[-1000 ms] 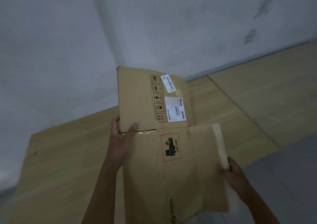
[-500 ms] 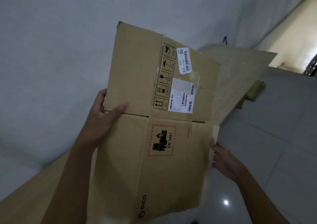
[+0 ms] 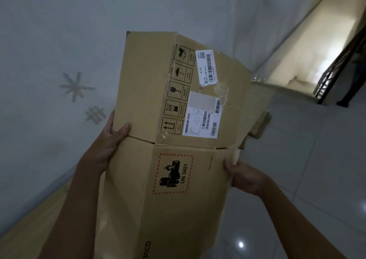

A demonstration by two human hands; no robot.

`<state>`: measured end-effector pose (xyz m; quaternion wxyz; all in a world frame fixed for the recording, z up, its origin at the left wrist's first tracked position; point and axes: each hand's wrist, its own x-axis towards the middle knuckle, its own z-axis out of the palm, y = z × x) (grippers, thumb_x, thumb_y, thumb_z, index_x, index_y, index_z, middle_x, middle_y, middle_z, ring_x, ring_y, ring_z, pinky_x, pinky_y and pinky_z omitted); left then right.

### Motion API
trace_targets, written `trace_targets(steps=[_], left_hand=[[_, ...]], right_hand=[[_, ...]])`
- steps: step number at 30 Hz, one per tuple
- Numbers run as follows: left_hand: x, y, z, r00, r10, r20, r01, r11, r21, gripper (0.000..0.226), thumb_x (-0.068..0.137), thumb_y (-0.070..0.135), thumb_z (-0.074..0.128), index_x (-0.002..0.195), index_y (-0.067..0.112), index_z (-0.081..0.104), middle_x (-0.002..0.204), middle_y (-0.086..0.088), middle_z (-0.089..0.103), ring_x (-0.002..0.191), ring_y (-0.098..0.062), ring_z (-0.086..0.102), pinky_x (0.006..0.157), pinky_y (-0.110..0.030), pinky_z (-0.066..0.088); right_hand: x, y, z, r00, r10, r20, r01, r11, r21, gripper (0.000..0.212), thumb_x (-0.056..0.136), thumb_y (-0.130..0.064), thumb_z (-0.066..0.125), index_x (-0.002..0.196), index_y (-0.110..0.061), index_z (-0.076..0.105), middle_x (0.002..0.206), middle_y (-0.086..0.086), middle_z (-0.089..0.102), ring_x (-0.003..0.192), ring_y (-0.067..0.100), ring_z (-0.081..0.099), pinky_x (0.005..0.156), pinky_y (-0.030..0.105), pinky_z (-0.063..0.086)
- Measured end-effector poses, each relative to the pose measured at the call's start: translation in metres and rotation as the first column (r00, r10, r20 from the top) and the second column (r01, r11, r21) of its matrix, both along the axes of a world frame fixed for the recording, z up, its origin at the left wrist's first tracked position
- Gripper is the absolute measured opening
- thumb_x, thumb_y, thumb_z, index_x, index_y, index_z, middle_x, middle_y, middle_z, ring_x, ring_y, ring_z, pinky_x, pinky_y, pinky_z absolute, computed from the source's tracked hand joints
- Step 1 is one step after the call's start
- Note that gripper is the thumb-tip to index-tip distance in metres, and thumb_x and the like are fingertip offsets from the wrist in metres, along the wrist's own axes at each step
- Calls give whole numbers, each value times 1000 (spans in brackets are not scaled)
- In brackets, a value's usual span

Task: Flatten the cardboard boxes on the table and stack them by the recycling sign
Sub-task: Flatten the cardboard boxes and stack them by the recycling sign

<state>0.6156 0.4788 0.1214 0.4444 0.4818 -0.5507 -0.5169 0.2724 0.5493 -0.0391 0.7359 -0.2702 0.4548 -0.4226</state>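
I hold a flattened brown cardboard box (image 3: 150, 92) up in front of me, off the table. It bears a red-bordered UN 3481 battery mark, black handling symbols and white barcode labels. My left hand (image 3: 111, 139) grips its left edge at the fold, thumb on the front. My right hand (image 3: 243, 175) grips its right edge lower down. Behind the box's right edge, flat cardboard (image 3: 259, 118) lies on the floor by the wall, mostly hidden. No recycling sign is visible.
The wooden table (image 3: 33, 217) shows only at the lower left. A pale wall (image 3: 59, 40) with faint marks fills the left. Glossy grey floor tiles (image 3: 307, 169) spread to the right. A lit stairway with a dark railing (image 3: 336, 64) is at the upper right.
The view has swung right, away from the table towards the floor and stairway. The box, held in both hands, has been carried off the table and now looms closer.
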Motion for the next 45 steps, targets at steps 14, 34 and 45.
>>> trace_targets(steps=[14, 34, 45], left_hand=[[-371, -236, -75, 924, 336, 182, -297, 932, -209, 42, 89, 18, 74, 129, 19, 60, 111, 4, 72, 87, -1, 70, 73, -17, 57], [-655, -597, -176, 895, 437, 87, -442, 895, 58, 27, 92, 23, 72, 118, 16, 69, 110, -5, 75, 101, -25, 72, 86, -44, 59], [-777, -763, -166, 698, 689, 194, -684, 722, -104, 21, 90, 29, 74, 110, 23, 71, 92, 12, 73, 72, 13, 66, 60, -11, 54]], right_hand=[[-364, -208, 23, 765, -464, -448, 294, 869, -399, 23, 94, -30, 63, 117, -30, 68, 106, -7, 75, 97, 14, 71, 88, 44, 58], [-678, -661, 52, 605, -508, -613, 124, 821, -558, 6, 92, -25, 64, 96, -23, 68, 87, -2, 72, 84, 19, 69, 76, 41, 55], [-780, -900, 28, 655, -385, -650, -1, 860, -510, 7, 92, -20, 66, 93, -14, 68, 78, 5, 67, 68, 17, 59, 60, 29, 46]])
